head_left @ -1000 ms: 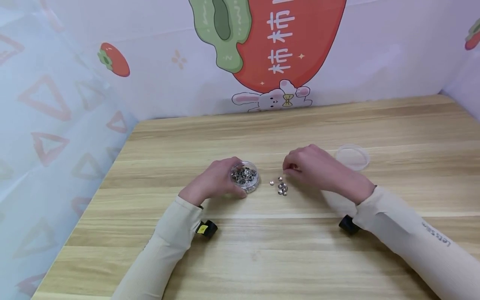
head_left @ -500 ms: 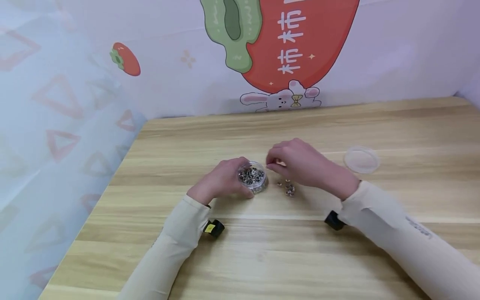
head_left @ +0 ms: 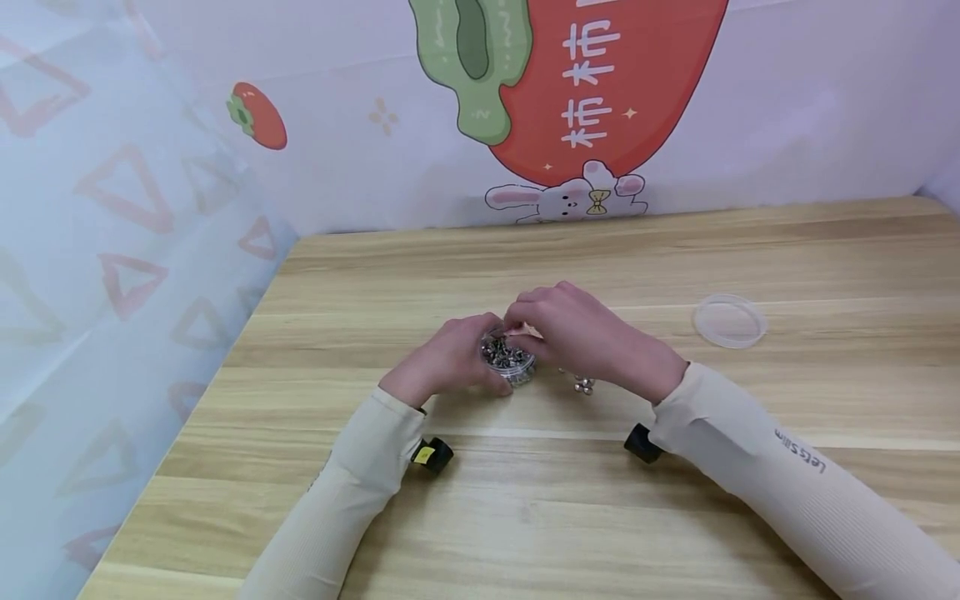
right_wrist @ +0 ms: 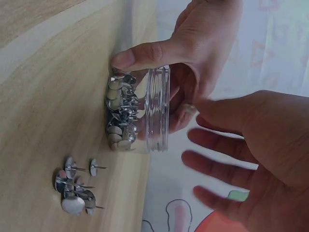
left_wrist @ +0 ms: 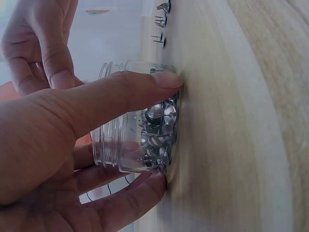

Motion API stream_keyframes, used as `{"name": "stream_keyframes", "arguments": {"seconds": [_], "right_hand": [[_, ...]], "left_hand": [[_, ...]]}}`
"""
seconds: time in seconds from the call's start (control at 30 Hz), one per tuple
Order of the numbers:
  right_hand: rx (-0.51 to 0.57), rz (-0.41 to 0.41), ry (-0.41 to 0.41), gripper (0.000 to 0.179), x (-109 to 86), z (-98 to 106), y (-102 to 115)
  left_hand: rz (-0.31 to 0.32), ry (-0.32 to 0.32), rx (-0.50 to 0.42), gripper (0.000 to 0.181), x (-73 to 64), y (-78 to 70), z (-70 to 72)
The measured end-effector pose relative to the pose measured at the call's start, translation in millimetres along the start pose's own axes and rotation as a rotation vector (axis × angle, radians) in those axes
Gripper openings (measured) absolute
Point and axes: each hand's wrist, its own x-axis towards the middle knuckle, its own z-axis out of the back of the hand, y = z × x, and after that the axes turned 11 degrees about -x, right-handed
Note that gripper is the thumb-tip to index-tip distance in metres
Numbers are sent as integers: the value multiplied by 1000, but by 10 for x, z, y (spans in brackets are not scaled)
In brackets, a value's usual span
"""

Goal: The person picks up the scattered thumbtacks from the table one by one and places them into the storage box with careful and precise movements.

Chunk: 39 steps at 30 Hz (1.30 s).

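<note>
A clear round jar (head_left: 528, 374) of silver thumbtacks (right_wrist: 120, 108) stands upright on the wooden table. My left hand (head_left: 450, 357) grips it from the left, thumb on the near side and fingers behind. Over the jar's mouth is my right hand (head_left: 573, 332), thumb and forefinger pinched together. Between those fingertips the right wrist view shows a small shiny thumbtack (right_wrist: 189, 109), partly hidden and blurred; the other fingers are spread loosely. Several loose thumbtacks (right_wrist: 76, 188) lie in a small group just right of the jar, partly under the right hand in the head view.
A clear round lid (head_left: 730, 322) lies flat on the table (head_left: 525, 517), to the right and farther back. A printed cloth backdrop (head_left: 420, 183) rises behind the table's far edge, and another cloth (head_left: 150, 275) hangs on the left.
My right hand has moved left, from beside the loose thumbtacks to above the jar's mouth. The left hand still holds the jar; the head view has shifted slightly.
</note>
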Motion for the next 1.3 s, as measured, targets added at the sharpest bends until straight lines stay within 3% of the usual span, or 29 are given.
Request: {"name": "stream_keyframes", "arguments": {"seconds": [0.13,0.2,0.43,0.67,0.77,1.07,1.3], "right_hand": [[8,-12,32,76,-36,18,-24],[4,-3,32,87,-48,24,-31],[-7,22,13,89,-121,25,-92],[-15,-102,57,89,-430,58,-368],[-28,-120,63,89,-500,53,-454],[-13,-113,135,78,-466,-6,-462],[-29,-89,150,27,-472,-129,-486]], "left_hand": [[-1,1,8,78,5,-11,-3],[-1,2,12,77,5,-16,-3],[-5,0,22,77,20,-28,-17],[-17,-9,38,77,26,-21,-31],[-12,-15,34,75,17,-11,-34],[-3,-18,6,74,-27,11,-24],[-14,-11,0,73,-15,-11,-32]]}}
